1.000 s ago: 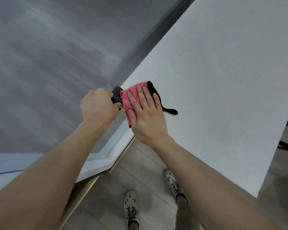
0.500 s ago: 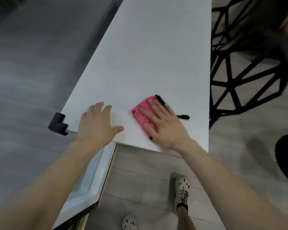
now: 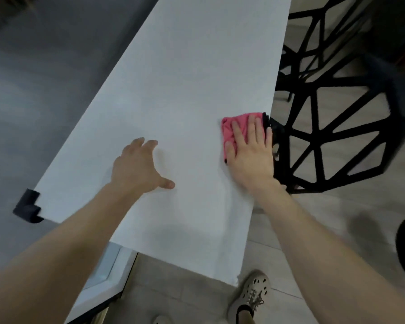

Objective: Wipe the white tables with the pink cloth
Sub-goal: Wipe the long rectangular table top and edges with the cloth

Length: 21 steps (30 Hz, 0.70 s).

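A long white table point(image 3: 192, 73) runs away from me. The pink cloth point(image 3: 232, 129), edged in black, lies folded at the table's right edge. My right hand point(image 3: 251, 152) presses flat on the cloth with straight fingers and covers most of it. My left hand point(image 3: 139, 167) rests on the bare tabletop left of the cloth, fingers spread, thumb out to the right.
A black lattice-frame chair point(image 3: 332, 118) stands just past the table's right edge, close to the cloth. A black corner guard point(image 3: 28, 208) caps the near left corner. Grey floor lies to the left, tiled floor and my shoes point(image 3: 250, 298) below.
My right hand has slid the pink cloth from the table's left corner across to the right edge. My left hand let go of the corner guard and now lies flat further in on the table.
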Tool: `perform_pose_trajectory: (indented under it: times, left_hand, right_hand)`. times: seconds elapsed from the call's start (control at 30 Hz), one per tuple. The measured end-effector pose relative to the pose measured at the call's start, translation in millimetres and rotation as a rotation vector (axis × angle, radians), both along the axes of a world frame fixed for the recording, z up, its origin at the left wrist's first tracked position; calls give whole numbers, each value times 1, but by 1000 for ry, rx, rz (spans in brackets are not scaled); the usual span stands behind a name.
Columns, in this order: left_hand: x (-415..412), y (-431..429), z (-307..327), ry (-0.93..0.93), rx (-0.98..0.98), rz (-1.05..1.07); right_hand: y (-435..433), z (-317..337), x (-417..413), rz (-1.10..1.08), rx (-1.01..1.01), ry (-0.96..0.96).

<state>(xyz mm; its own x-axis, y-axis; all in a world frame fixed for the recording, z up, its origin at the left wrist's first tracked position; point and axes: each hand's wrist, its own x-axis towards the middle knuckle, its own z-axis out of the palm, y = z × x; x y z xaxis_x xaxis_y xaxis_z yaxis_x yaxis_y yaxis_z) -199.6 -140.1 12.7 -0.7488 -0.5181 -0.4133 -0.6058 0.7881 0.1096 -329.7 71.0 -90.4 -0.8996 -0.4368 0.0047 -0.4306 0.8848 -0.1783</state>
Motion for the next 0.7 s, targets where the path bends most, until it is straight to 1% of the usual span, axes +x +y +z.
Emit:
perform_pose_trajectory:
  times: [0.03, 0.07, 0.1, 0.13, 0.17, 0.2, 0.23, 0.27, 0.3, 0.33, 0.37, 0.4, 0.43, 0.47, 0.5, 0.53, 0.57, 0.6, 0.67, 0.7]
  left_hand:
    - [-7, -2, -4, -1, 1, 37]
    - [-13, -5, -7, -7, 8, 69]
    - [-16, -8, -11, -18, 20, 92]
    - [-20, -10, -12, -33, 24, 101]
    - [-22, -12, -12, -49, 18, 98]
    - [-23, -11, -12, -64, 10, 91]
    - [-24, -10, -13, -72, 8, 93]
    - [-25, -8, -12, -75, 10, 104]
    - [-26, -7, -12, -76, 12, 117]
    - [-27, -8, -12, -79, 11, 127]
    - [-27, -8, -12, -82, 11, 131]
    - [-27, -9, -12, -85, 15, 134]
    - [-27, -10, -12, -88, 18, 135]
    - [-27, -11, -12, -92, 20, 134]
    - [-27, -11, -12, -92, 22, 134]
    - [-27, -11, -13, -88, 25, 135]
    - [-27, -11, -14, -89, 30, 140]
    - [-26, -11, -15, -93, 34, 148]
    - [-27, -11, -17, -93, 28, 165]
    - [-28, -11, -16, -95, 25, 165]
  right_hand:
    - [-10, -1, 14, 110, -29, 42]
    - [-10, -2, 33, 325, -42, 63]
    - [-1, 0, 47, 587, -45, 44]
    - [10, 4, 39, 795, -27, 19]
    - [18, 5, 11, 885, -24, 16]
    - [20, 5, -25, 827, -14, 30]
    - [18, 3, -65, 662, 6, 49]
    - [14, 2, -105, 443, 20, 43]
    - [8, 2, -133, 265, 18, 9]
    - [-2, 0, -140, 152, 10, 2]
    - [-15, -1, -126, 126, -4, 34]
    - [-26, -2, -97, 204, -26, 68]
    - [-32, -3, -58, 402, -45, 59]
    - [-31, -3, -22, 682, -69, 30]
    - [-26, 1, -4, 932, -65, -7]
    - [-23, 3, -13, 1078, -52, -19]
    - [-24, 4, -41, 1073, -58, -4]
    - [-26, 1, -79, 929, -42, 15]
    - [-29, 3, -161, 508, 4, -4]
    - [-31, 7, -184, 339, 26, -38]
